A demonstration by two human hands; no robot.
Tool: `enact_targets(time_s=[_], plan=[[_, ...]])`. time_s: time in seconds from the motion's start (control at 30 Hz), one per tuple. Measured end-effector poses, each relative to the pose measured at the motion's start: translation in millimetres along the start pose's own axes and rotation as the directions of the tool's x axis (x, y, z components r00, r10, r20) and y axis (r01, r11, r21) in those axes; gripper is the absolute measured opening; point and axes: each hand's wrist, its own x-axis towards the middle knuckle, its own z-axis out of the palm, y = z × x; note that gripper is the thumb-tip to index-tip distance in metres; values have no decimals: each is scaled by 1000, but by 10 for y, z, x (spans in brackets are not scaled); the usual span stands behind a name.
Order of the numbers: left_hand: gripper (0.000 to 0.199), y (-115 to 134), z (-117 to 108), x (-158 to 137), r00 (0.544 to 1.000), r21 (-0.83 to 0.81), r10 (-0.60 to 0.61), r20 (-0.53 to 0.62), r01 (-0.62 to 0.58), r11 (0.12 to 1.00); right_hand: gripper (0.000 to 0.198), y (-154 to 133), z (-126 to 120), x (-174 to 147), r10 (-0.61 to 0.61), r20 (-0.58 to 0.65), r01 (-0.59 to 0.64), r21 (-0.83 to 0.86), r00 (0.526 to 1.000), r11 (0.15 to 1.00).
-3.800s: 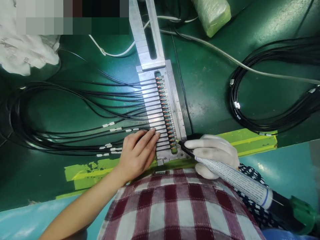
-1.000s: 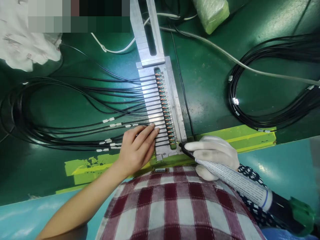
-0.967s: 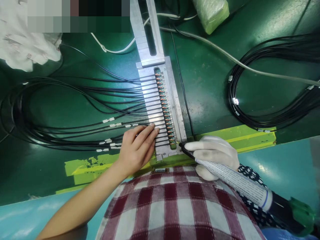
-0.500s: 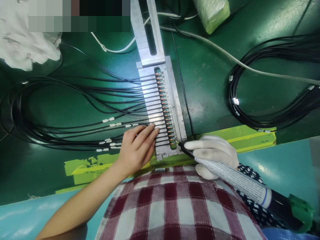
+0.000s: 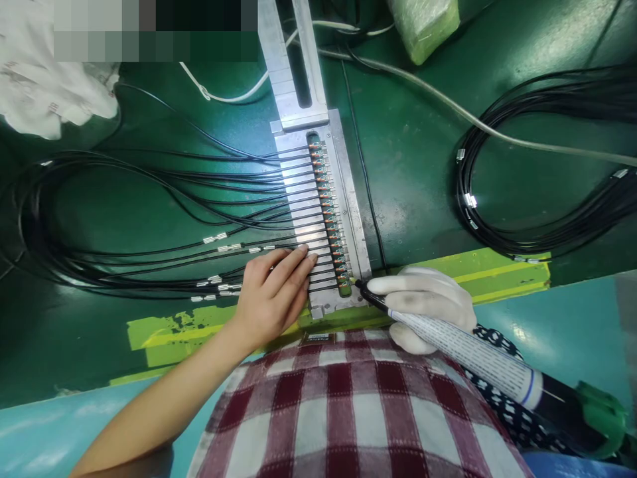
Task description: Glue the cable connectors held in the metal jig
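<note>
A metal fixture plate [image 5: 358, 245] lies before me, with a row of small green circuit boards [image 5: 328, 206] in its slot. Each board joins the end of a black cable [image 5: 239, 179] coming from the left. My left hand [image 5: 273, 289], bare, rests with fingers stretched flat over the lower cables at the plate's edge. In a white glove, my right hand [image 5: 428, 305] grips a glue dispensing tube [image 5: 462, 348] with a printed white label, black nozzle and green rear fitting. Its tip is beside the lowest boards; whether it touches them I cannot tell.
A slotted metal arm [image 5: 279, 73] extends from the fixture's far end. Coiled black cables [image 5: 468, 199] lie at right, near a grey hose [image 5: 448, 99]. A white plastic bag [image 5: 54, 73] sits at far left, and a wrapped green block [image 5: 425, 26] at the back. Yellow-green tape [image 5: 507, 272] lines the table edge.
The nozzle tip has shifted slightly left and away from me, closer to the lowest boards. My left hand stays in place on the cables.
</note>
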Motion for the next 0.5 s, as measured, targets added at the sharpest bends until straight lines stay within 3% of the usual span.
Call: enact_targets(time_s=[0.27,0.5], plan=[[68,1,0,1,1000,-1,-3,0,3,1000,12,-4,-31,-8,-4,11,4,6,1000,1000],[66,7,1,-1,1000,7,4,-5,-4,1000,4,-39,-99,-28,-80,30,78,62,996,995]])
